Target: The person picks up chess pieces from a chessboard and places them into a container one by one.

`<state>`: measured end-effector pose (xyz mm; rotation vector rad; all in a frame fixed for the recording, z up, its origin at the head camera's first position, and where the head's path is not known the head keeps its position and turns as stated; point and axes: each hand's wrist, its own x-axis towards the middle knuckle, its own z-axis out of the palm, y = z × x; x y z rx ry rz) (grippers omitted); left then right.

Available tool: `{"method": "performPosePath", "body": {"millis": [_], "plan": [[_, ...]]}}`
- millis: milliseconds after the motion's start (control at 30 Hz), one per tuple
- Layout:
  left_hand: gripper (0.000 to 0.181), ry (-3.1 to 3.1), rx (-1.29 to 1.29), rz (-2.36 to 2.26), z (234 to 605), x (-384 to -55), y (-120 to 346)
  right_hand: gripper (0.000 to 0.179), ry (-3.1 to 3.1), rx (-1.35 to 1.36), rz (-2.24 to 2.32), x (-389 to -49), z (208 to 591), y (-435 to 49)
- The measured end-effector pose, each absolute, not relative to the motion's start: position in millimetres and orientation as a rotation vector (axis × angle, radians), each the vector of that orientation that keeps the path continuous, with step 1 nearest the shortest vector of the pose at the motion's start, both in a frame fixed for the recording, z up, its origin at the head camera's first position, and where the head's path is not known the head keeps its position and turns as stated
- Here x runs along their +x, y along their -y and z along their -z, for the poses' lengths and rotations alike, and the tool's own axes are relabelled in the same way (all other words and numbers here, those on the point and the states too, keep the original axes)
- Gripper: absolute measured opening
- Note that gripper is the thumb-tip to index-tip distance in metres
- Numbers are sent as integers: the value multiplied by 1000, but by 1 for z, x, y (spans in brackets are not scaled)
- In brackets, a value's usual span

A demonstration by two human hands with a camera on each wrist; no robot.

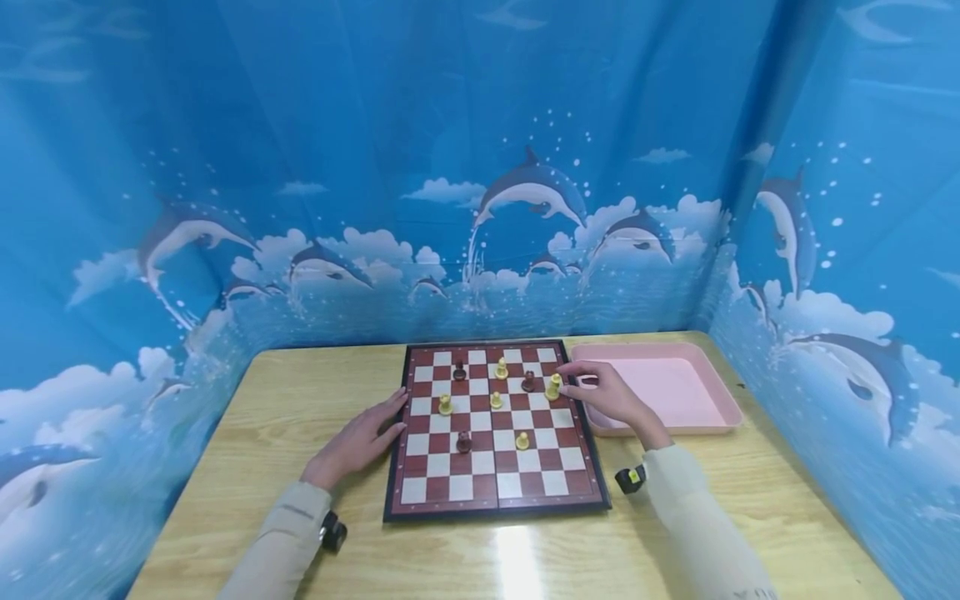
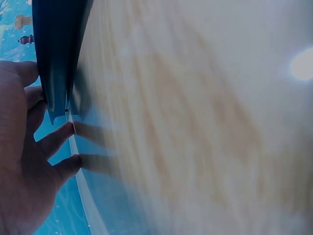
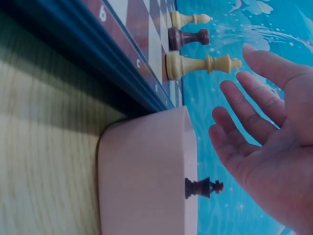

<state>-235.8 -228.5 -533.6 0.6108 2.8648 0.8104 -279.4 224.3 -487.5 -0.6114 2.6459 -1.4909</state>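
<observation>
A folding chessboard lies on the table with several light and dark pieces standing on it. My right hand reaches over the board's right edge to a light king. In the right wrist view, thumb and index fingertips stand on either side of the crown of the king, with a gap showing and the other fingers loosely bent. Beside it are a dark rook and a light bishop. My left hand rests at the board's left edge, its fingers extended and spread.
A pink tray stands right of the board, under my right hand. A dark chess piece shows above its rim in the right wrist view. A blue dolphin-print curtain surrounds the wooden table.
</observation>
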Motion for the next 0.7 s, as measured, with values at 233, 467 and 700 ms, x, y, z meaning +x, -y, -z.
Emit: {"method": "performPosePath", "body": {"millis": [233,467,700], "plan": [[61,-2852,604,-822,533,-236,228,36,-2651,-611,1446,-284,492,-219],[61,-2850,618,-843,534,-236,230,33,-2680,-588,1407,-288,497,-216],[61,-2843,603,-837,533,-237,229,33,-2665,-599,1430,-290,499,-216]]}}
